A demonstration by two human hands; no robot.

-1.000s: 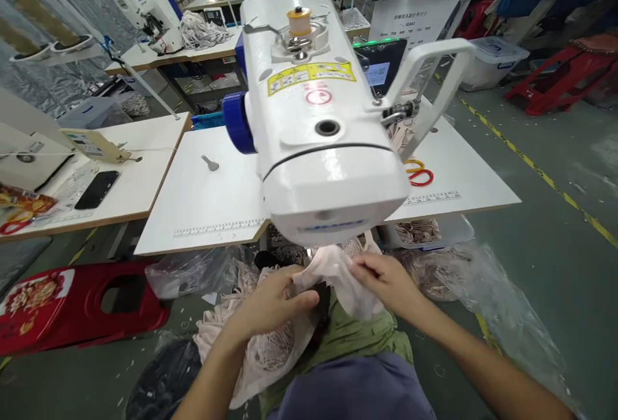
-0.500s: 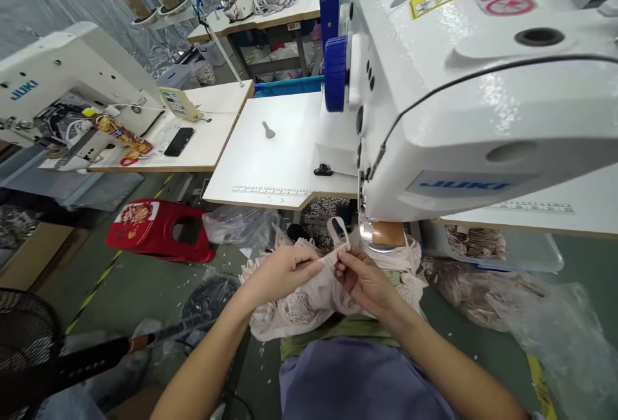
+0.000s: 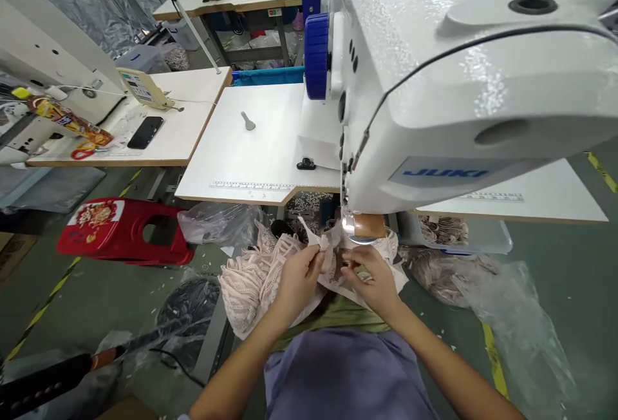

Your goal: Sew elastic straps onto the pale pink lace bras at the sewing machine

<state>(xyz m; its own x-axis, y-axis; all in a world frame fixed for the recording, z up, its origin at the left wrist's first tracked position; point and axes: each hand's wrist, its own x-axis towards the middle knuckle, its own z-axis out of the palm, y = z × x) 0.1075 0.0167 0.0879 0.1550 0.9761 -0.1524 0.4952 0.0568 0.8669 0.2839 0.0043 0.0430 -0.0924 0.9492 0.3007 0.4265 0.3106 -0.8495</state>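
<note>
A pale pink lace bra (image 3: pixel 332 267) lies across the lap, just below the head of a white sewing machine (image 3: pixel 434 143). My left hand (image 3: pixel 298 278) pinches its edge between thumb and fingers, with a pale strip standing up beyond the fingertips. Close under the machine's metal-rimmed sewing area (image 3: pixel 365 227), my right hand (image 3: pixel 375 278) has its fingers curled together on the same bra. The exact grip of its fingertips is partly hidden. More gathered pink lace (image 3: pixel 246 294) is heaped left of my left hand.
A white worktable (image 3: pixel 261 143) carries a small grey tool (image 3: pixel 248 122) and a black clip (image 3: pixel 306 163). On the left are a phone (image 3: pixel 145 133), a drink bottle (image 3: pixel 70 118) and a red stool (image 3: pixel 120 230). A clear bin (image 3: pixel 487 236) stands right.
The view has shifted right. Both hands have shifted their hold on the bra, my left hand now more upright. The strap loop that stood between them is no longer visible as a loop.
</note>
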